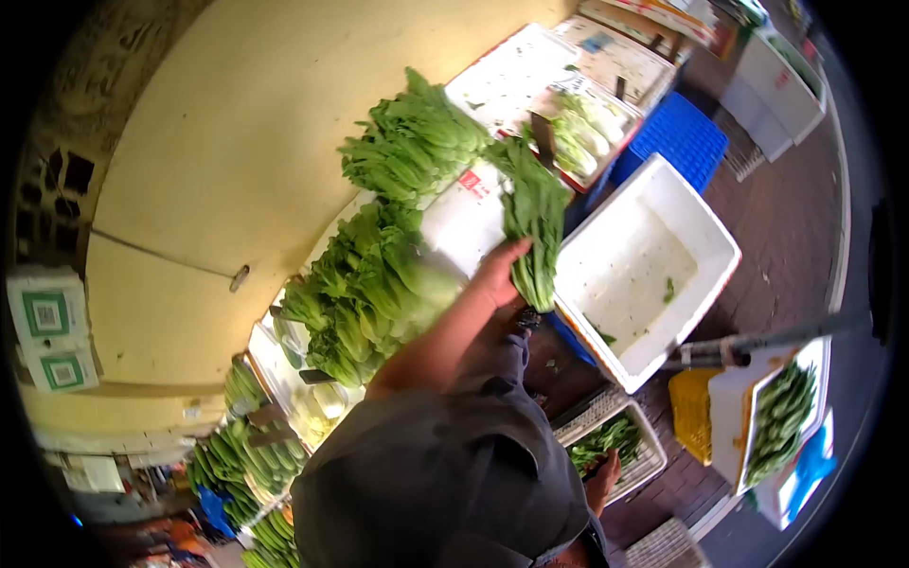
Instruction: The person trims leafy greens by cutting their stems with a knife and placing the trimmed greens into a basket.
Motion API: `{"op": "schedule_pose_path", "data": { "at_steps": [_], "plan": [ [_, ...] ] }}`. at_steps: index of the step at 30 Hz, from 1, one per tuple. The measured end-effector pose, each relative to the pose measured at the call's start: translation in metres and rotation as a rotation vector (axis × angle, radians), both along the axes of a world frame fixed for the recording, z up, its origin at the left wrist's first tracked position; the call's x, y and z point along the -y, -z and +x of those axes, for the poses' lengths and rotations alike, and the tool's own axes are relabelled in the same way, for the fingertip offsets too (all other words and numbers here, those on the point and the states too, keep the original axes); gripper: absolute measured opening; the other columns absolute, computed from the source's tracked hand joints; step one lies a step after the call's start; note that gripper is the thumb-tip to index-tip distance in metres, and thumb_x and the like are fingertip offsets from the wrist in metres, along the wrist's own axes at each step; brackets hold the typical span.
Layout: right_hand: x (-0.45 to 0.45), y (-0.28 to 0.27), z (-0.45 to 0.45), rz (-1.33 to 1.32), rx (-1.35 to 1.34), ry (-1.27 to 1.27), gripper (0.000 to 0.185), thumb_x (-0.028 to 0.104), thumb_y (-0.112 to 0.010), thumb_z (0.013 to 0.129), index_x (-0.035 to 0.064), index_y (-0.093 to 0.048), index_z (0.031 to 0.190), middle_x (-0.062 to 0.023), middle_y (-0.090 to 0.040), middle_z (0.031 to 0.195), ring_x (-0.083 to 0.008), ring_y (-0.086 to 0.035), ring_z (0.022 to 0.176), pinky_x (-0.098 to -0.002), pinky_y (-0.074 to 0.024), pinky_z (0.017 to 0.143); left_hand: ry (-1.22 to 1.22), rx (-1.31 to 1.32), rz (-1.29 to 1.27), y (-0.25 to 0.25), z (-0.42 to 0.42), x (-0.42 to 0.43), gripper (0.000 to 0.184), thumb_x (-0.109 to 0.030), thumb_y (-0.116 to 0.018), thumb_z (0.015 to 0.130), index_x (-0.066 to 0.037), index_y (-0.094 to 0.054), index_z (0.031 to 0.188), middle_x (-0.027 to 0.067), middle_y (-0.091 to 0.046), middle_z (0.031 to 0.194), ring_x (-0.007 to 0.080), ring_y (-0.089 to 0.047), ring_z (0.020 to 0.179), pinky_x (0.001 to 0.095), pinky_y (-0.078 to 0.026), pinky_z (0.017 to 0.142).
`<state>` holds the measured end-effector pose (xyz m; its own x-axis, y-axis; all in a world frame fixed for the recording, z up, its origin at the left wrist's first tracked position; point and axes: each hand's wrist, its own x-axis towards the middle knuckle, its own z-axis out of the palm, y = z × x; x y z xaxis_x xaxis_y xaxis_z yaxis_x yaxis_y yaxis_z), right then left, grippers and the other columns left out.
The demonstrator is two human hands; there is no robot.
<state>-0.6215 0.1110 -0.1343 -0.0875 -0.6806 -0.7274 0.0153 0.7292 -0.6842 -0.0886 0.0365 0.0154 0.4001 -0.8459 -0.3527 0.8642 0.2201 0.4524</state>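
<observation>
My left hand (504,273) is closed around the stalks of a bunch of leafy greens (536,213), its leaves pointing away from me beside an empty-looking white foam box (653,275). Lower right, my right hand (602,481) reaches into a pale plastic basket (650,458). Its fingers curl at the loose leafy greens (611,437) inside, partly hidden by my clothing. Left of my left arm lies a big pile of lettuce (365,293), with another heap of long green leaves (414,137) beyond it.
Pale cabbages (579,133) fill a tray at the back, near a blue crate (677,142). Another foam box holds green vegetables (784,421) at right, beside a yellow crate (694,414). Cucumbers (225,454) lie at lower left. A pole (757,346) crosses from the right.
</observation>
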Motion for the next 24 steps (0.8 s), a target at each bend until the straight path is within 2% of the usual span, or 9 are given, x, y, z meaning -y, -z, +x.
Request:
{"op": "schedule_pose_path", "data": {
  "at_steps": [2, 4, 6, 9, 12, 15, 18, 20, 24],
  "plan": [
    [0.021, 0.001, 0.015, 0.003, 0.005, -0.018, 0.036, 0.041, -0.059, 0.096, 0.0055, -0.059, 0.097, -0.0077, -0.056, 0.068, -0.0161, -0.048, 0.045, -0.0325, -0.0439, 0.041, -0.250, -0.008, 0.249, -0.042, 0.046, 0.000, 0.048, -0.017, -0.068, 0.092, -0.001, -0.049, 0.133, 0.0181, -0.063, 0.119, 0.0346, -0.064, 0.108, 0.0499, -0.054, 0.095],
    [0.041, -0.001, 0.028, 0.053, -0.046, -0.063, 0.034, 0.039, -0.058, 0.097, 0.0057, -0.058, 0.099, -0.0087, -0.057, 0.068, -0.0170, -0.048, 0.045, -0.0335, -0.0453, 0.041, -0.392, 0.049, 0.267, -0.053, 0.101, -0.003, 0.047, -0.016, -0.067, 0.092, -0.001, -0.051, 0.133, 0.0194, -0.063, 0.119, 0.0342, -0.063, 0.110, 0.0498, -0.053, 0.097],
    [0.056, -0.001, 0.045, 0.113, -0.037, -0.082, 0.033, 0.038, -0.057, 0.097, 0.0055, -0.057, 0.101, -0.0092, -0.057, 0.068, -0.0178, -0.049, 0.044, -0.0346, -0.0464, 0.041, -0.446, 0.139, 0.203, -0.038, 0.165, -0.010, 0.045, -0.018, -0.067, 0.092, -0.003, -0.052, 0.132, 0.0180, -0.062, 0.122, 0.0327, -0.063, 0.109, 0.0466, -0.053, 0.098],
    [0.069, 0.000, 0.060, 0.176, -0.108, -0.166, 0.035, 0.038, -0.055, 0.098, 0.0042, -0.056, 0.106, -0.0105, -0.059, 0.071, -0.0195, -0.050, 0.046, -0.0380, -0.0467, 0.042, -0.618, 0.267, 0.477, -0.045, 0.237, -0.014, 0.062, -0.023, -0.075, 0.088, -0.002, -0.047, 0.139, 0.0183, -0.058, 0.133, 0.0325, -0.059, 0.119, 0.0479, -0.051, 0.101],
    [0.082, -0.001, 0.074, 0.262, -0.203, -0.214, 0.033, 0.037, -0.053, 0.099, 0.0055, -0.057, 0.108, -0.0108, -0.059, 0.073, -0.0197, -0.049, 0.045, -0.0385, -0.0459, 0.042, -0.777, 0.340, 0.499, -0.018, 0.317, -0.015, 0.057, -0.025, -0.079, 0.084, -0.004, -0.053, 0.130, 0.0116, -0.063, 0.124, 0.0302, -0.062, 0.110, 0.0389, -0.054, 0.095],
    [0.090, -0.006, 0.093, 0.357, -0.246, -0.178, 0.030, 0.038, -0.053, 0.099, 0.0087, -0.056, 0.107, -0.0094, -0.056, 0.072, -0.0196, -0.048, 0.044, -0.0380, -0.0460, 0.041, -0.802, 0.356, 0.437, 0.002, 0.377, -0.013, 0.073, -0.031, -0.082, 0.082, -0.003, -0.045, 0.138, 0.0138, -0.060, 0.129, 0.0313, -0.061, 0.112, 0.0411, -0.056, 0.090],
    [0.099, -0.017, 0.112, 0.359, -0.279, -0.229, 0.030, 0.039, -0.053, 0.098, 0.0093, -0.055, 0.104, -0.0090, -0.056, 0.071, -0.0192, -0.048, 0.044, -0.0376, -0.0461, 0.040, -0.658, 0.252, 0.804, 0.032, 0.433, -0.005, 0.090, -0.036, -0.080, 0.085, -0.002, -0.029, 0.150, 0.0187, -0.050, 0.141, 0.0337, -0.060, 0.114, 0.0457, -0.058, 0.085],
    [0.107, -0.019, 0.122, 0.367, -0.260, -0.294, 0.030, 0.039, -0.052, 0.098, 0.0098, -0.054, 0.102, -0.0088, -0.055, 0.070, -0.0188, -0.049, 0.043, -0.0366, -0.0462, 0.040, -0.503, 0.499, 1.210, 0.050, 0.442, 0.012, 0.101, -0.038, -0.077, 0.087, -0.004, -0.013, 0.156, 0.0241, -0.033, 0.153, 0.0383, -0.060, 0.114, 0.0504, -0.062, 0.081],
    [0.129, -0.017, 0.143, 0.384, -0.220, -0.293, 0.036, 0.044, -0.056, 0.095, 0.0090, -0.055, 0.104, -0.0092, -0.056, 0.070, -0.0190, -0.049, 0.042, -0.0363, -0.0471, 0.039, -0.274, 0.824, 1.355, 0.064, 0.446, 0.016, 0.099, -0.039, -0.072, 0.090, -0.010, -0.007, 0.159, 0.0226, -0.025, 0.158, 0.0437, -0.058, 0.115, 0.0489, -0.063, 0.075]
  ]
}}
